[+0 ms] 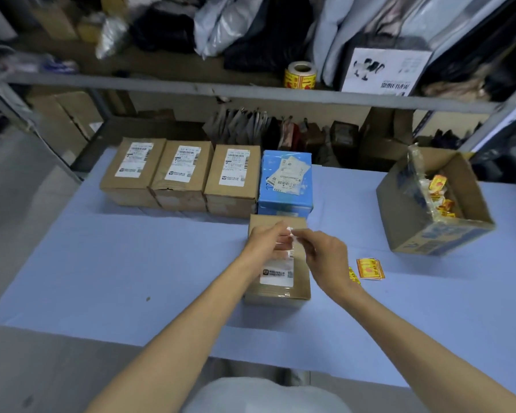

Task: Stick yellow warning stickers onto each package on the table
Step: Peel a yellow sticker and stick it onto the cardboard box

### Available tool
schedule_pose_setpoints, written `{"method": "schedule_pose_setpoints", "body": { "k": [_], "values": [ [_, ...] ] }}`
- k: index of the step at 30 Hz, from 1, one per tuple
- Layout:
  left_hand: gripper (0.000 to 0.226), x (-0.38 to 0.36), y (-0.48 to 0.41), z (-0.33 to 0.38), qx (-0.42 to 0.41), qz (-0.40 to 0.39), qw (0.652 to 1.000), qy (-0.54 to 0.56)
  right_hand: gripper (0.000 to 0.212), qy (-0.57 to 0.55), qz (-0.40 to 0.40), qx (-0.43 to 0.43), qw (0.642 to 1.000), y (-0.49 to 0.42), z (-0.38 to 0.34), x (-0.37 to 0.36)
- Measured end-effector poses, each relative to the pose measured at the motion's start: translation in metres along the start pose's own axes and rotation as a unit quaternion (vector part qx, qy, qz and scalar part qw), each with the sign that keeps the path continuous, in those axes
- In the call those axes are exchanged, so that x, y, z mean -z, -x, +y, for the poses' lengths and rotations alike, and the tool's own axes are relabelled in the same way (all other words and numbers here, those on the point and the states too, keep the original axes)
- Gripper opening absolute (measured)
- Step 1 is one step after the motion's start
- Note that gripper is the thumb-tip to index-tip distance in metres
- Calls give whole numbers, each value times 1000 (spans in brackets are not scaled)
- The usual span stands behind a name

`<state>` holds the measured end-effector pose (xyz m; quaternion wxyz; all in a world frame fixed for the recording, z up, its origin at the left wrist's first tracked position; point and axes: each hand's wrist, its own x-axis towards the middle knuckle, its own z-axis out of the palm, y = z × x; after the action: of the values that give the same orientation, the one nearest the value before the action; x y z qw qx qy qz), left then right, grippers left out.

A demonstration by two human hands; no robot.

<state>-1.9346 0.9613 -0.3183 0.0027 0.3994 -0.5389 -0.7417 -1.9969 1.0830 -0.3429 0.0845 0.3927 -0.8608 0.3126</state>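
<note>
A brown cardboard package (298, 283) with a white shipping label lies on the blue table, right under my hands. My left hand (267, 241) and my right hand (325, 254) meet above its far half, both pinching a small white-backed sticker (289, 231); its face is hidden. Behind stand three brown packages (131, 171), (181, 174), (231, 177) and a blue package (285, 180), all with white labels. Loose yellow stickers (370, 268) lie on the table to the right of my right hand.
An open cardboard box (435, 204) with yellow sticker scraps stands at the right. A roll of yellow stickers (300, 74) sits on the metal shelf (251, 92) behind the table. Bags and boxes fill the shelves.
</note>
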Motion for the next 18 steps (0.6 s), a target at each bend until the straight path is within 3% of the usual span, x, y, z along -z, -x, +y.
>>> {"method": "schedule_pose_setpoints", "body": {
  "k": [4,8,11,13,15,16,18],
  "values": [
    [26,10,-6,-4,-28,1,1000,14,53,-16,-15,27,999,10,-7,-3],
    [26,17,-10,-11,-27,-8,999,28,84,50,-42,155,986,14,-2,1],
    [28,18,-14,-15,-23,-7,998,58,85,106,-65,215,969,14,4,6],
    [29,18,-16,-18,-26,8,997,66,76,47,-64,126,989,13,5,7],
    [28,20,-18,-19,-34,21,998,53,58,-77,-53,-58,994,12,2,5],
    [26,22,-20,-18,-37,24,998,45,48,-160,-65,-161,972,7,0,5],
    [23,24,-20,-17,-40,20,999,31,31,-329,-118,-329,877,-6,-4,4]
  ]
}}
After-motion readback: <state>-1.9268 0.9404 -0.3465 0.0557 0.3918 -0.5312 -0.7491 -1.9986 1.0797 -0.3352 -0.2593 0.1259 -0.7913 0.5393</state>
